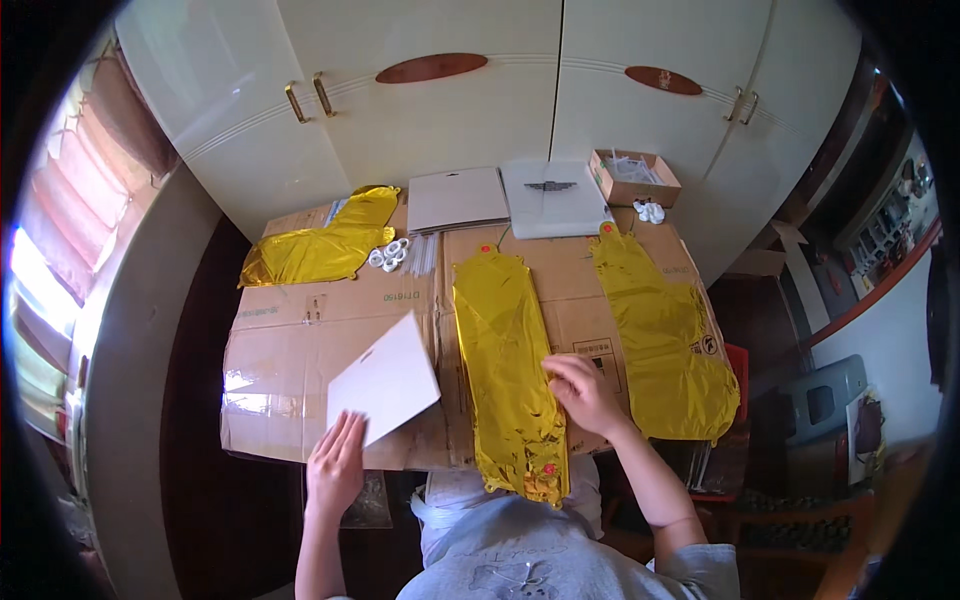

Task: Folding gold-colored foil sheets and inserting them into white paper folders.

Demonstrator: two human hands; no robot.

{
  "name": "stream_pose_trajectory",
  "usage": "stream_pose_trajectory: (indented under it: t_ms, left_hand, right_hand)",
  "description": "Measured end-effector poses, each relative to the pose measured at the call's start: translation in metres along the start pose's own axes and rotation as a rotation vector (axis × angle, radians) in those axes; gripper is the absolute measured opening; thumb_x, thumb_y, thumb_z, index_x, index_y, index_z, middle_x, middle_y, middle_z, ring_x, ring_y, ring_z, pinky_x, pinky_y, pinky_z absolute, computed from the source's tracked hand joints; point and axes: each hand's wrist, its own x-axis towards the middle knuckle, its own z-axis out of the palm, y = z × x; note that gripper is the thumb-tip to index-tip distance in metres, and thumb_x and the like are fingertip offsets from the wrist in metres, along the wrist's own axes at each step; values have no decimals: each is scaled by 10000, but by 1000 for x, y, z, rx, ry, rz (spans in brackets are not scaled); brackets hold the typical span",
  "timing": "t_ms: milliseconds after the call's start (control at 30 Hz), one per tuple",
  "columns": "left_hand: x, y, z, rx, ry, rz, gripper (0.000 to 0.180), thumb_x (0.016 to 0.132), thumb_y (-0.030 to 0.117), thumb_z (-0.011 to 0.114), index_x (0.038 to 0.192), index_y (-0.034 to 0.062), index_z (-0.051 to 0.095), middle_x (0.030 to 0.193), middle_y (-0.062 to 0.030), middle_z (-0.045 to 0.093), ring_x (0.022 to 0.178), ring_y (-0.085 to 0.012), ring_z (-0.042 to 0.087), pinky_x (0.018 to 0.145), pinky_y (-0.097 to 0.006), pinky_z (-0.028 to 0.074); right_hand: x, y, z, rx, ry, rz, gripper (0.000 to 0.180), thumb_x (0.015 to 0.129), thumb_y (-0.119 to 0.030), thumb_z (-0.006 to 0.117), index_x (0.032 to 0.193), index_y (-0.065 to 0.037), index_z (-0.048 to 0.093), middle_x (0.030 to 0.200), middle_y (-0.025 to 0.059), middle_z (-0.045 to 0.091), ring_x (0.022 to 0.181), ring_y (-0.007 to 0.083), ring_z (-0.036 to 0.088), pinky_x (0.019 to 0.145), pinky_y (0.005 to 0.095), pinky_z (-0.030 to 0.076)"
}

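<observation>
My left hand grips a pale hang-slot card by its near left edge; the card is tilted over the cardboard. In front of me lies a flat gold foil balloon, its near end hanging past the cardboard's edge. Fingers curled, my right hand is at that balloon's right edge; whether it pinches anything is hidden. Another gold foil balloon lies flat to the right. At the far left a third gold foil balloon is folded over.
Along the back are a stack of pale cards, clear plastic bags and a small box of clear pieces. White ribbon rolls lie beside clear straws. Cream cabinets rise behind the cardboard surface.
</observation>
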Motion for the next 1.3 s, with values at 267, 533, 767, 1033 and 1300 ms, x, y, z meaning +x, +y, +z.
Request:
stream_pose_trajectory:
  t_ms: [267, 533, 767, 1033, 1300]
  left_hand:
    - [106, 55, 86, 75, 86, 458, 442, 850, 84, 584, 1279, -17, 565, 1270, -165, 623, 1219, -309, 581, 1038, -463, 443]
    - [112, 52, 114, -144, -161, 386, 380, 888, 168, 615, 1256, 69, 607, 1333, -94, 592, 1316, -269, 494, 1101, -491, 365]
    - [116, 34, 123, -214, -131, 365, 333, 892, 167, 607, 1219, 126, 648, 1317, -80, 597, 1278, -279, 505, 1062, -463, 362]
    - [116, 35, 124, -223, -94, 355, 323, 880, 139, 606, 1199, 129, 660, 1313, -79, 598, 1271, -272, 507, 1069, -464, 353]
    - [115, 35, 122, -231, -97, 355, 331, 850, 132, 619, 1174, 168, 678, 1307, -72, 600, 1260, -267, 513, 1073, -484, 342]
  right_hand:
    - [54, -10, -28, 732, 96, 447, 701, 944, -237, 643, 1470, -21, 233, 1086, 117, 609, 800, 119, 602, 689, 259, 511]
    - [42, 33, -4, 276, 136, 243, 427, 845, 39, 627, 1257, -31, 542, 1054, 98, 602, 723, 133, 606, 693, 267, 513]
    - [24, 27, -5, -157, 118, 17, 290, 867, 6, 578, 1137, -85, 629, 1091, 95, 591, 922, 257, 626, 811, 352, 518]
    - [17, 26, -1, -166, 103, -15, 216, 865, -43, 616, 1071, -85, 664, 1093, 78, 597, 984, 265, 615, 855, 377, 511]
    - [10, 29, -1, -337, 100, -115, 181, 827, -106, 693, 1006, -94, 712, 1105, 64, 611, 1037, 265, 560, 929, 386, 455]
